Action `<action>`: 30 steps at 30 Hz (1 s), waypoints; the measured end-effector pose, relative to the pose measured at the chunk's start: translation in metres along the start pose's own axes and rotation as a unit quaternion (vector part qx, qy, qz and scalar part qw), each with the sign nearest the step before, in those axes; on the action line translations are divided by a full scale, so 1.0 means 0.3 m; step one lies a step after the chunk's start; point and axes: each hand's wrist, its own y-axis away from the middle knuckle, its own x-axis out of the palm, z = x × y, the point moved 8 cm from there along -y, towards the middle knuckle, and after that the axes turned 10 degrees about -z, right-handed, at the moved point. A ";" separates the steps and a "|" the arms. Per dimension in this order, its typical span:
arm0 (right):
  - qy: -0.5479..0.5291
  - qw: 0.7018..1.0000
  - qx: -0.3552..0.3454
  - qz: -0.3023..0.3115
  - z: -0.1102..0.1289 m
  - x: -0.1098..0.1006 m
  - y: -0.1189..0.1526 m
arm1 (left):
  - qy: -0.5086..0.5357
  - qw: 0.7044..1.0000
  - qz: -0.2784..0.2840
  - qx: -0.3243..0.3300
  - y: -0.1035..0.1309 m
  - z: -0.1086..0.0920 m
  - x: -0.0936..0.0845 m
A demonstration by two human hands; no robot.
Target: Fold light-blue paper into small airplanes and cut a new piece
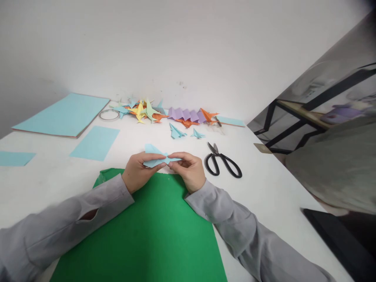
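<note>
Black metal scissors just right of the hands, green felt sheet beneath on white tabletop, left hand and right hand each pinching the creased light-blue folded paper piece between them above the sheet's far edge

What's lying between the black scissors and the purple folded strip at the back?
In the head view, only a small blue paper plane lies between the scissors and the purple strip.
</note>
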 end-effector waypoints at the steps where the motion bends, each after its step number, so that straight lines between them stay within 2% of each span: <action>1: 0.009 1.000 -0.017 0.000 0.008 0.000 0.000 | 0.001 1.000 0.000 -0.002 0.000 0.001 0.000; 5: 0.031 0.996 -0.084 -0.004 0.038 0.000 0.003 | 0.020 0.999 -0.006 -0.029 0.000 0.012 -0.004; 8: 0.039 0.994 -0.100 -0.017 0.044 -0.005 0.002 | 0.052 0.997 0.010 -0.064 0.004 0.029 0.005; 18: 0.029 0.998 -0.060 -0.017 0.025 -0.006 -0.001 | 0.127 0.982 0.037 -0.134 0.013 0.059 0.025; 30: 0.040 0.997 -0.061 -0.001 0.026 0.004 0.004 | 0.145 0.976 0.030 -0.157 0.008 0.049 0.029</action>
